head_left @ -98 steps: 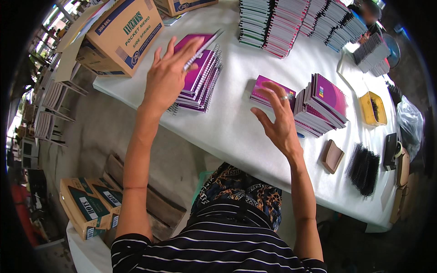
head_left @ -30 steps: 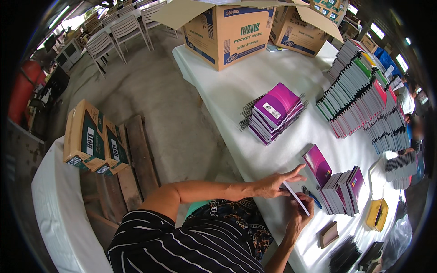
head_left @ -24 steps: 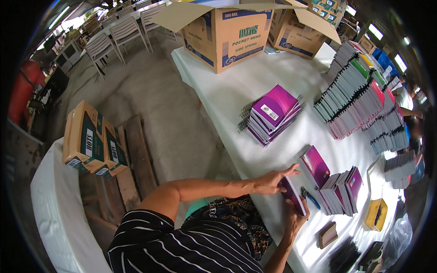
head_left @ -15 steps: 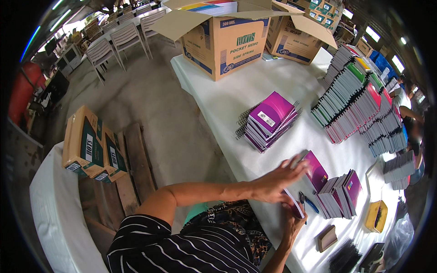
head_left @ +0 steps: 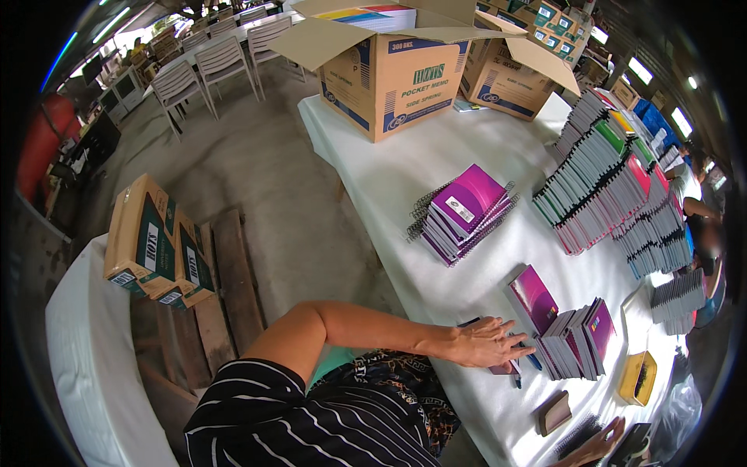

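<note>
My left hand (head_left: 484,342) lies palm down at the near table edge, its fingers stretched out over a small notebook that it mostly hides. Close to its fingertips are blue-handled pliers (head_left: 534,361), partly covered. My right hand (head_left: 599,447) is low at the right, fingers extended, beside a pile of black binding wires (head_left: 577,440); I see nothing held in it. Just beyond my left hand, one purple notebook (head_left: 534,299) leans by a row of upright purple notebooks (head_left: 574,342). A brown block-like piece (head_left: 555,413) sits between these and the wires.
A purple notebook stack with loose wire spirals (head_left: 464,212) stands mid-table. Tall notebook stacks (head_left: 595,183) line the right, near another person (head_left: 700,210). A yellow tray (head_left: 638,379) lies at right. Open cartons (head_left: 416,82) stand at the far end; smaller boxes (head_left: 159,245) are at left.
My right hand has left the small notebook and moved right and nearer, to the black wires. My left hand has come down onto the notebook at the table edge.
</note>
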A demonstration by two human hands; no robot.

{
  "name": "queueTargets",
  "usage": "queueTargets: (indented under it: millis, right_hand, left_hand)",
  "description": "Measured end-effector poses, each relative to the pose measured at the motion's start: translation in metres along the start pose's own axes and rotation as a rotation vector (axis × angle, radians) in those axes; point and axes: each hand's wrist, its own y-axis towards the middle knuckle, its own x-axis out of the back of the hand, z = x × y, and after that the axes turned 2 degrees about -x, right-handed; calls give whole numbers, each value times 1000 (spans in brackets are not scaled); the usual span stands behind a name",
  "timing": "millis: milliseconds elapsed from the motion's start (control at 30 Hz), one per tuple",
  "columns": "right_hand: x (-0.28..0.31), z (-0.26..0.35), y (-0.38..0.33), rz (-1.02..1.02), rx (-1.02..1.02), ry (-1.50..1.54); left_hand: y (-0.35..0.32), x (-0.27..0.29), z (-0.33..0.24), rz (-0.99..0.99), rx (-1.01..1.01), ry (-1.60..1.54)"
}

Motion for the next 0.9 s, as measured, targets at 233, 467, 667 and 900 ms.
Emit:
queueTargets:
  millis: [233, 467, 667, 900]
  right_hand:
    - [-8, -55, 19, -19, -98, -98]
    - [11, -92, 23, -103, -148, -128]
    - [65, -144, 26, -292, -154, -154]
    - [93, -4, 3, -260, 248, 79]
  left_hand:
    - [-1, -6, -4, -58, 36, -2]
    - [5, -4, 0, -71, -12, -2]
    - [8, 18, 0, 157, 47, -62]
    - [11, 27, 2, 157, 124, -7]
